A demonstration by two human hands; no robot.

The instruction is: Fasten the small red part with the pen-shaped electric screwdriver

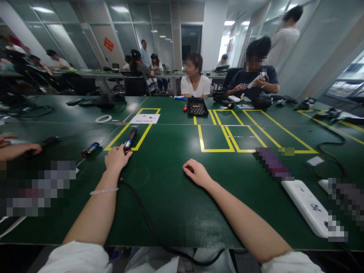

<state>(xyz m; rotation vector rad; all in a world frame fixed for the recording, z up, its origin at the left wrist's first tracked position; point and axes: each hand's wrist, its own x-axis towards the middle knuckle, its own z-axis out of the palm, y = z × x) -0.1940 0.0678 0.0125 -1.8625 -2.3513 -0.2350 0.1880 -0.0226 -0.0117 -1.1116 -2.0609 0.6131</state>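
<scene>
My left hand point(116, 158) rests on the green table point(170, 197), fingers closed around the near end of a black and blue electric screwdriver point(130, 138) that lies inside a yellow taped box. A black cable point(148, 223) runs from that hand back toward me. A clear bracelet sits on my left wrist. My right hand point(196, 172) lies on the bare table to the right, fingers curled under; I cannot make out anything in it.
A second screwdriver point(90, 148) lies left of mine. A black parts tray point(197, 107) stands across the table, with yellow taped boxes point(244, 131) beside it. A white power strip point(309, 206) lies at the right. People sit opposite; another person's hand point(17, 148) is at the left.
</scene>
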